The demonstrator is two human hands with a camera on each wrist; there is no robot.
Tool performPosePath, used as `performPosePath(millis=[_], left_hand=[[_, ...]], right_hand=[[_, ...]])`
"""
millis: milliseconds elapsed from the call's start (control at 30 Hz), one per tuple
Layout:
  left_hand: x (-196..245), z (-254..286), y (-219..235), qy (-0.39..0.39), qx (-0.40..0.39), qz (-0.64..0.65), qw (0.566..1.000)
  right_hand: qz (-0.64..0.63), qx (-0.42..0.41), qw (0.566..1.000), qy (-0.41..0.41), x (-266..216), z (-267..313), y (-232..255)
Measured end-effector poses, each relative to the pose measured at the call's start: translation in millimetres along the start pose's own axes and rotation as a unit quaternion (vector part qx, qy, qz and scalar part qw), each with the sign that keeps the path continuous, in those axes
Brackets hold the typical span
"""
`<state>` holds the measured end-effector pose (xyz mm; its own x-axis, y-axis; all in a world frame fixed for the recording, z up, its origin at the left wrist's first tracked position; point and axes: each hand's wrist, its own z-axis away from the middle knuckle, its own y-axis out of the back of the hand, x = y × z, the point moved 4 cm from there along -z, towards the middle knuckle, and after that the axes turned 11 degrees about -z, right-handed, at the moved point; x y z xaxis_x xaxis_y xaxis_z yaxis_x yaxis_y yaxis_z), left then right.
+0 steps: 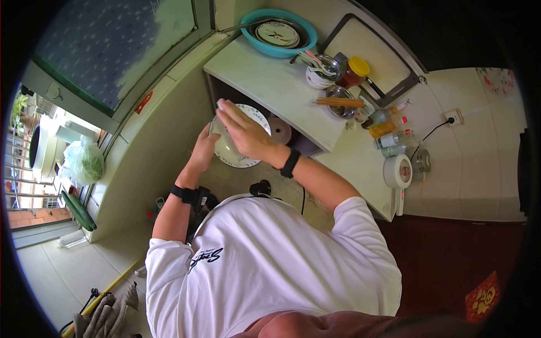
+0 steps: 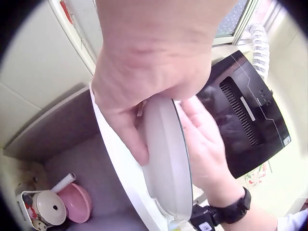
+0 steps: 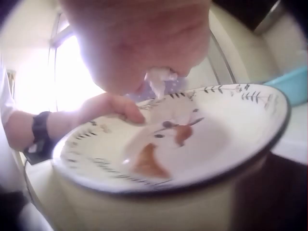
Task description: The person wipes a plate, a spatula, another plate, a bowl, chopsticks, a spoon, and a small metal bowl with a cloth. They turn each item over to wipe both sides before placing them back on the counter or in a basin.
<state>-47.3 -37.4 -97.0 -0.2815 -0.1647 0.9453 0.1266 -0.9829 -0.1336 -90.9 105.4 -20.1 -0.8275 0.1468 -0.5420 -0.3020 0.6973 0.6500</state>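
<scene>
Tilted in front of me is a white plate (image 1: 226,153) with a dark rim, leafy sprigs round its edge and brown painted figures. My left hand (image 1: 204,149) grips it by the edge, thumb on the inner face in the right wrist view. In the left wrist view, the plate's pale outer side (image 2: 168,159) appears nearly edge-on. My right hand (image 1: 246,134) is over the plate's face, holding a crumpled white tissue (image 3: 158,83) close to the far rim. Much of the tissue is hidden within the fingers.
A white counter (image 1: 253,73) stands ahead, with a turquoise basin (image 1: 248,35) of dishes, a bowl with chopsticks (image 1: 341,102) and several bottles (image 1: 389,129). Below it, a shelf holds a pink bowl (image 2: 77,203) and a pale lidded pot (image 2: 49,208). A bagged green vegetable (image 1: 84,160) sits by the window.
</scene>
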Motion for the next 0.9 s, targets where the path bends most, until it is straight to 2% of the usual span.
performPosePath(millis=[33,67,133,167,200,267,300,333,400,467,533,667,733,833,867,900], left_hand=[[-0.9,-2.2,-2.8,-0.014,-0.033,-0.015,0.999],[-3.1,-3.0,-3.0,-0.014,-0.037,-0.018,0.999],[-1.4,-1.9,-6.7,0.003,-0.032,-0.011,0.999],[1.1,-0.7,-6.9,0.002,-0.033,-0.009,0.999],[5.9,1.4,-6.7,-0.015,-0.043,-0.030,0.998],[10.3,5.3,-5.5,-0.029,-0.050,-0.049,0.997],[11.6,6.5,-4.5,-0.032,-0.052,-0.074,0.995],[12.5,6.5,-3.2,-0.035,-0.053,-0.101,0.993],[12.4,6.4,1.7,-0.050,-0.045,-0.120,0.990],[15.0,5.8,2.5,-0.066,-0.041,-0.139,0.987],[25.2,10.1,1.1,-0.101,-0.021,-0.179,0.978],[22.1,7.7,9.7,-0.112,0.010,-0.224,0.968],[25.9,9.4,11.3,-0.098,0.013,-0.202,0.974],[25.9,12.7,14.1,-0.107,0.031,-0.241,0.964],[21.8,10.9,16.2,-0.106,0.031,-0.243,0.964],[18.0,9.7,16.5,-0.114,0.017,-0.227,0.967]], right_hand=[[0.041,-0.077,0.996,0.015,7.7,-3.1,-6.3],[0.042,-0.074,0.996,0.013,12.7,-5.1,-4.3],[0.143,-0.167,0.974,0.054,15.9,-8.8,-3.6],[0.201,-0.159,0.963,0.085,17.3,-11.3,2.5],[0.202,-0.160,0.963,0.085,20.6,-13.3,5.4],[0.182,-0.169,0.969,0.019,31.0,-16.9,8.9],[0.158,-0.115,0.980,0.026,32.2,-19.9,17.4],[0.156,-0.117,0.981,0.028,35.9,-19.7,19.7],[0.060,-0.101,0.984,-0.138,57.4,-13.3,22.5],[0.068,-0.080,0.987,-0.126,66.7,-7.7,23.5],[0.058,-0.102,0.975,-0.190,71.7,-0.7,24.6],[0.023,-0.081,0.966,-0.244,74.9,22.0,22.5],[-0.008,-0.017,0.966,-0.259,78.1,37.3,18.8],[-0.023,0.002,0.955,-0.294,77.5,50.5,14.9],[-0.025,0.003,0.955,-0.295,76.9,50.9,14.7],[-0.057,0.049,0.958,-0.276,65.2,44.2,22.6]])
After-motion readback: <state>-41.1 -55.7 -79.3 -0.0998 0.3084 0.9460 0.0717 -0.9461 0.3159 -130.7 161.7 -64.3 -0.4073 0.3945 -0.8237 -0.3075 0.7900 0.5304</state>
